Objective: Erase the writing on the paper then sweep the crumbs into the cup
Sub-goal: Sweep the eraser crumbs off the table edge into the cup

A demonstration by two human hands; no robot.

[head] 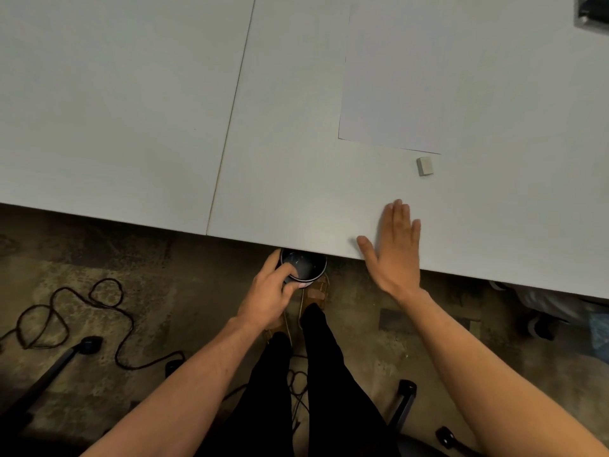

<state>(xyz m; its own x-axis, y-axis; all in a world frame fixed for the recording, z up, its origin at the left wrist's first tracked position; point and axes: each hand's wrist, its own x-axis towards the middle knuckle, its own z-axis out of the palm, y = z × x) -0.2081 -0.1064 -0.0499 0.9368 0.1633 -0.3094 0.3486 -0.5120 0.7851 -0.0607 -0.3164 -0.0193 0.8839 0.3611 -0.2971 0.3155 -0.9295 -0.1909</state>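
Note:
A white sheet of paper [395, 77] lies on the white table [131, 110], right of centre; I see no writing on it. A small grey eraser [424, 166] rests on the table just below the paper's near right corner. My left hand [270, 295] grips a dark cup [304, 266] and holds it just under the table's front edge. My right hand [393, 249] lies flat on the table by that edge, fingers straight and together, to the right of the cup. Crumbs are too small to make out.
A seam [230, 117] runs between two tabletop panels left of the paper. A dark object [593, 9] sits at the table's far right corner. Below are my legs, a cable [82, 311] on the floor at left, and chair wheels [407, 389].

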